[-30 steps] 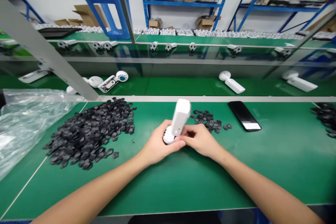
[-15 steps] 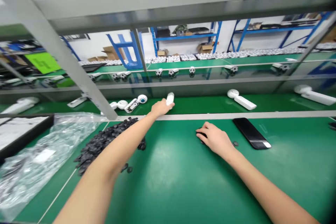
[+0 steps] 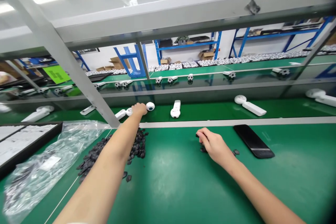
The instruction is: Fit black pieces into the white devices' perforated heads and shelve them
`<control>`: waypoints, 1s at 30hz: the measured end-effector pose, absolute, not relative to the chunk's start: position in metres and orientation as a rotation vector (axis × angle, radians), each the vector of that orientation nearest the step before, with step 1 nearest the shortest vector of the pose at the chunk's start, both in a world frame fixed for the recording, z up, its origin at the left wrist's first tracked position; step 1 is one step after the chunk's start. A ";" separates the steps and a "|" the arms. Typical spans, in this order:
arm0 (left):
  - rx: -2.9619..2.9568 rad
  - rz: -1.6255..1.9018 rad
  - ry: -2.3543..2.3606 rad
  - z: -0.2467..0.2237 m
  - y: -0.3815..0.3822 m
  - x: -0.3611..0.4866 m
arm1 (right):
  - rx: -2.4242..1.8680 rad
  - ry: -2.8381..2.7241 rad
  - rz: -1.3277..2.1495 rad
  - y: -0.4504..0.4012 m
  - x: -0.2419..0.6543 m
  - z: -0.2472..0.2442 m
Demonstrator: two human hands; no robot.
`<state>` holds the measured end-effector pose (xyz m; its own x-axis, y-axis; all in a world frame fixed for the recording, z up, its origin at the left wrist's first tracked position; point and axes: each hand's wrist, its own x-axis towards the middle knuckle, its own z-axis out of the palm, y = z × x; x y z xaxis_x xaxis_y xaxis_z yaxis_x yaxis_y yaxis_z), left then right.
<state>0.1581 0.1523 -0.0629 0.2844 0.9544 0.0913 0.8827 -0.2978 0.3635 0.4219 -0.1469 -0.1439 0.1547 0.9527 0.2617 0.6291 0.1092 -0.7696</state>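
Note:
My left hand reaches onto the far green strip, its fingers closed over the body of a white device whose round head with a dark centre shows beside them. Another white device lies to its right, released and flat. My right hand is over the near green surface, thumb and finger pinching a small black piece. A few more black pieces lie under that hand. Under and beside my left forearm spreads a heap of small black pieces, partly hidden by the arm.
A black phone lies right of my right hand. A clear plastic bag and a black-edged tray are at the left. A slanted metal post stands by my left arm. Further right lies a white device.
My left hand has let go of one white device, left it on the strip, and moved left onto another. My right hand has lifted a small black piece slightly. The view has tilted up.

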 end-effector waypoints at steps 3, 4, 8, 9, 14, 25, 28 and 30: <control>2.278 0.308 1.793 -0.062 0.145 0.162 | -1.551 -1.537 0.531 -0.147 0.418 -0.149; 2.280 0.291 1.791 -0.061 0.142 0.166 | -1.536 -1.539 0.526 -0.148 0.417 -0.150; 2.328 0.333 1.613 -0.059 0.111 0.185 | -1.446 -1.521 0.595 -0.153 0.409 -0.150; 2.339 0.360 1.540 -0.061 0.097 0.188 | -1.417 -1.511 0.615 -0.155 0.407 -0.149; 2.325 0.372 1.052 -0.082 -0.014 0.188 | -1.130 -1.625 0.354 -0.176 0.385 -0.145; 2.138 0.146 0.765 -0.113 -0.131 0.163 | -0.870 -1.278 0.272 -0.178 0.353 -0.151; 1.974 0.101 0.698 -0.118 -0.135 0.161 | -1.039 -1.195 0.291 -0.169 0.364 -0.152; 1.660 0.146 0.635 -0.121 -0.132 0.162 | -1.104 -1.155 0.298 -0.167 0.372 -0.149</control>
<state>0.1621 -0.1324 -0.1211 0.8381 0.4817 -0.2558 0.3215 -0.0575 0.9452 0.3716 -0.1667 -0.1488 0.4318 0.6922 0.5783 0.3258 0.4782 -0.8156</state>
